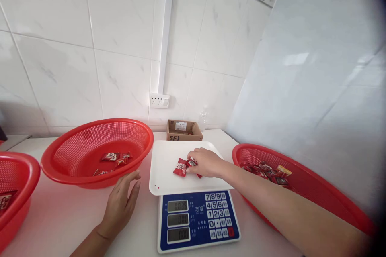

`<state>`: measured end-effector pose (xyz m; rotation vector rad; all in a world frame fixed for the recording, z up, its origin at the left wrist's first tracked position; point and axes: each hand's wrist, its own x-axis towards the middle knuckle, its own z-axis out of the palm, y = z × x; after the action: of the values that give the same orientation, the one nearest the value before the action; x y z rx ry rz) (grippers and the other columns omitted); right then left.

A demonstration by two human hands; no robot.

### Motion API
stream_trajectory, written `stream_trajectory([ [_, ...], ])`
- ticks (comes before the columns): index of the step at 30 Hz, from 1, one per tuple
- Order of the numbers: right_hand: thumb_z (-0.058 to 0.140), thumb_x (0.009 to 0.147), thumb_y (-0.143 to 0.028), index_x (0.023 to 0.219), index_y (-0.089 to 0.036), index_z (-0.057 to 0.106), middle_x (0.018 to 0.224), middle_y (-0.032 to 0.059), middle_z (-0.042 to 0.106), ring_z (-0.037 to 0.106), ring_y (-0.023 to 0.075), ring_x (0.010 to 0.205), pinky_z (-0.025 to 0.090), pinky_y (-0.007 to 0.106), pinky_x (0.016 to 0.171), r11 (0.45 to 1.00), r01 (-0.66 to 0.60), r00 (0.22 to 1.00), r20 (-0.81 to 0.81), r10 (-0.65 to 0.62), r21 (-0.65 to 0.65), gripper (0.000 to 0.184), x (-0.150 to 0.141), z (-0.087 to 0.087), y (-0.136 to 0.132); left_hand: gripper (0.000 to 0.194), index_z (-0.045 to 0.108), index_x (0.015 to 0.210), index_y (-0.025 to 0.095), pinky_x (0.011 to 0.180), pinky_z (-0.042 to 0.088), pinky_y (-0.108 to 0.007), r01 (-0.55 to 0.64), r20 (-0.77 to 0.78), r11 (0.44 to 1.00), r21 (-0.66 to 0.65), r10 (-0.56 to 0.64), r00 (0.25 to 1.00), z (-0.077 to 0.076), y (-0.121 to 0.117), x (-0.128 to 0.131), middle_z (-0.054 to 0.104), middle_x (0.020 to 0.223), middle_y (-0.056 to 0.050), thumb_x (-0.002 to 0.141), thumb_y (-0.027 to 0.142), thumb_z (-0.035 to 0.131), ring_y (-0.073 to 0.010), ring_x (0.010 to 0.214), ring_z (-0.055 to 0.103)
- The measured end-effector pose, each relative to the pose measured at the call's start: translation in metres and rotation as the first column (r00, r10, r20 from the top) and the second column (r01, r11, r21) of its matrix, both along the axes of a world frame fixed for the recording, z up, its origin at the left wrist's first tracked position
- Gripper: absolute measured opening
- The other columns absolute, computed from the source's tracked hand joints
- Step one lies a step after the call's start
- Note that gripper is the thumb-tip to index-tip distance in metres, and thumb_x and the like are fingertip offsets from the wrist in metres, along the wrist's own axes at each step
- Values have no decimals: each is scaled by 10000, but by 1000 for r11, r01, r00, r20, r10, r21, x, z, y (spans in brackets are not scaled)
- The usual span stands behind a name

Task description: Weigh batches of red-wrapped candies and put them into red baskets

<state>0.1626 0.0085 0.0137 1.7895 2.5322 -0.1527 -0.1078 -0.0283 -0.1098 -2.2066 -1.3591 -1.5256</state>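
Observation:
My right hand is over the white tray of a digital scale, its fingers closed on a small red snack packet that they partly cover. Just left of those fingertips lies another red packet with white print, touching or nearly touching the first. Nothing is in my left hand. Its fingers are stretched out with the thumb apart, beside the near rim of a red plastic basket. Inside that basket are several red packets.
To the right, a second red basket holds a pile of packets, with my right forearm across its near side. Another red basket is cut off at the left edge. Behind the scale stand a cardboard box and a clear bottle against the tiled wall.

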Motion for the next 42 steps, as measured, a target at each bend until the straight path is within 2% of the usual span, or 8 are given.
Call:
stream_trajectory([
  [6, 519, 791, -418, 1025, -257, 636, 983, 64, 646, 526, 251, 986, 400, 340, 773, 989, -146, 981, -125, 149, 30, 307, -14, -5, 0, 237, 517, 1036, 199, 704, 529, -284, -10, -25, 1000, 5, 10, 1000, 0, 0, -1, 669, 920, -63, 876, 340, 416, -177, 855, 644],
  [11, 514, 802, -381, 1253, -226, 511, 1255, 94, 526, 468, 242, 1141, 366, 345, 917, 1000, -4, 984, -176, 6, 10, 477, 5, 3, 3, 238, 510, 1034, 188, 693, 523, -278, -17, -15, 1000, 8, 17, 1000, 2, 0, 0, 666, 906, -64, 879, 337, 410, -173, 844, 641],
  [15, 557, 771, -382, 1230, -178, 539, 1209, 145, 544, 536, 277, 1049, 414, 376, 861, 994, 84, 990, -111, -91, -67, 503, 24, 4, 4, 228, 513, 1029, 190, 698, 521, -264, -8, -24, 1000, 13, 9, 1000, 1, 0, 1, 664, 911, -59, 878, 332, 417, -166, 847, 640],
  [21, 477, 822, -252, 1169, -169, 585, 1168, 106, 572, 540, 213, 1035, 388, 311, 907, 1000, 2, 985, -175, -5, -18, 373, 12, -6, 4, 238, 514, 1031, 189, 683, 524, -268, -15, -29, 1000, 10, 16, 999, 0, -1, 0, 665, 907, -62, 881, 341, 408, -168, 835, 643],
  [30, 544, 777, -343, 1141, -204, 609, 1128, 109, 585, 603, 243, 897, 452, 345, 769, 998, -13, 987, -161, 4, -55, 395, 2, -1, -11, 249, 521, 1021, 199, 699, 524, -276, -20, -7, 1000, -23, 20, 1000, 0, 0, 0, 666, 908, -58, 878, 365, 404, -172, 843, 642],
  [35, 465, 838, -358, 1209, -202, 548, 1261, 100, 509, 526, 231, 1081, 399, 349, 906, 999, -11, 973, -231, 20, 41, 411, 7, 2, -13, 251, 522, 1027, 200, 705, 519, -268, -25, -12, 999, -36, 24, 1000, 0, 0, 0, 664, 909, -53, 875, 363, 406, -169, 850, 637],
  [39, 477, 834, -357, 1204, -221, 539, 1286, 71, 511, 487, 220, 1140, 372, 351, 948, 988, 50, 960, -281, -7, 144, 399, 41, 10, -13, 284, 520, 1044, 208, 704, 517, -282, -48, 4, 997, -64, 48, 999, -1, 1, -2, 663, 914, -53, 866, 395, 402, -181, 857, 635],
  [42, 477, 831, -312, 1144, -223, 565, 1174, 68, 594, 557, 215, 1028, 411, 336, 874, 951, 264, 941, -262, -216, 163, 337, 100, 13, -20, 303, 541, 985, 234, 699, 517, -327, -62, 50, 993, -98, 67, 997, -3, 3, -4, 664, 910, -45, 843, 463, 400, -210, 838, 635],
])
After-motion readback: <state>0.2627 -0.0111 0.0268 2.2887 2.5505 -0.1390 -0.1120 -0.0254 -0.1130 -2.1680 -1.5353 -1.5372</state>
